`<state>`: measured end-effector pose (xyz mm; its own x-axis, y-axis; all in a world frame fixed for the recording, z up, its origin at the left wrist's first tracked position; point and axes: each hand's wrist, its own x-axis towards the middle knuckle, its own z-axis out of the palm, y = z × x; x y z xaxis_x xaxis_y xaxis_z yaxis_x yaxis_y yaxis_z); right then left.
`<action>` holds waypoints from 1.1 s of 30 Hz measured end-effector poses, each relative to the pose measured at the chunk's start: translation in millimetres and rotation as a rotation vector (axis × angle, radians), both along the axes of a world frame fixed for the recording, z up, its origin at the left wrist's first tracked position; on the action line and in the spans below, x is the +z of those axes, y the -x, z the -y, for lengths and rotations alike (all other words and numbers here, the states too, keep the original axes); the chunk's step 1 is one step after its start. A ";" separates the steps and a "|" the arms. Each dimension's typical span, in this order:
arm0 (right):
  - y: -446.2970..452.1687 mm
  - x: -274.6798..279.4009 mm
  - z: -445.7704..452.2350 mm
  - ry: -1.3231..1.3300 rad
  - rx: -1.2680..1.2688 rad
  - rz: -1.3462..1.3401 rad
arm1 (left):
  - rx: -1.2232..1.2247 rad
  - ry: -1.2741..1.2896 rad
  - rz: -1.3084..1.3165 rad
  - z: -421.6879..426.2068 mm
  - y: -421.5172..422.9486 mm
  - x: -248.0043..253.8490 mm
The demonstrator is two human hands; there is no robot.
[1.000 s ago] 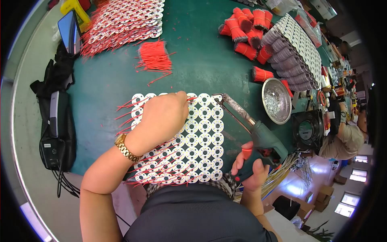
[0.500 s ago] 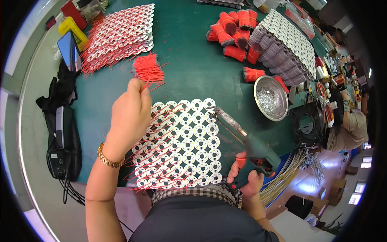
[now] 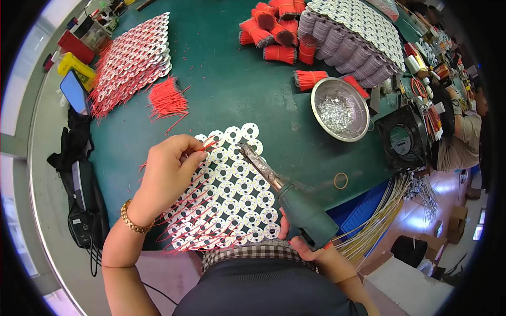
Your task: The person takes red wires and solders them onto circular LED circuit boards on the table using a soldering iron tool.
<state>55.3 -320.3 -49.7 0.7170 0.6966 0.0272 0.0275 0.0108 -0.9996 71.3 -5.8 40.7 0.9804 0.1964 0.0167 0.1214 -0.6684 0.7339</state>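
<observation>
A panel of round white circuit boards (image 3: 244, 188) lies on the green table in front of me, with thin red wires trailing from many of its discs toward the left. My left hand (image 3: 171, 168) is closed in a pinch on a red wire (image 3: 210, 143) over the panel's upper left part. In my right hand (image 3: 303, 246) is a green soldering gun (image 3: 307, 215). Its dark tip hovers over or touches the upper discs, just right of the wire; contact cannot be made out. Beyond my left hand lies a loose pile of red wires (image 3: 167, 98).
Stacked wired panels (image 3: 134, 66) stand at the back left, near a phone (image 3: 75, 90) and yellow bottle (image 3: 75, 67). Toward the right are red wire bundles (image 3: 279, 54), bare stacked panels (image 3: 350, 39), a metal bowl (image 3: 340, 110), a black fan (image 3: 403, 138) and a rubber band (image 3: 341, 180).
My left hand has come from the wire pile down to the panel with a red wire. The soldering gun has moved left across the upper discs. The camera view has shifted.
</observation>
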 end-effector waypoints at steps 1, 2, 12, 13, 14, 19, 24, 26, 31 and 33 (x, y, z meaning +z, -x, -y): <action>-1.7 -0.8 -1.3 -0.009 0.003 0.010 | 0.005 -0.003 -0.004 0.0 0.5 -3.5; -3.4 -1.5 -2.7 -0.018 0.007 0.020 | 0.001 -0.034 0.005 0.0 0.9 -6.6; -6.3 -4.9 4.1 -0.027 0.063 0.050 | 0.117 -0.086 0.008 4.5 5.7 -35.2; -7.1 -2.2 1.9 -0.043 0.060 -0.013 | 0.123 -0.090 0.010 4.2 6.1 -35.5; -8.1 0.5 -0.3 -0.060 0.056 -0.076 | 0.120 -0.081 0.005 3.9 6.4 -36.6; -14.2 30.4 -15.0 0.021 0.029 0.021 | 0.100 -0.157 0.026 6.1 5.7 -34.7; -14.1 33.4 -16.9 0.076 0.043 0.274 | 0.096 -0.175 0.022 7.1 4.9 -31.3; -8.8 36.7 -16.3 0.098 0.015 0.202 | 0.100 -0.165 0.022 6.4 4.6 -31.7; -2.9 57.7 -17.0 0.012 -0.141 -0.272 | 0.096 -0.153 -0.001 6.2 4.6 -29.9; -7.6 65.5 -21.3 0.027 -0.152 -0.366 | 0.103 -0.147 -0.004 6.1 4.7 -29.6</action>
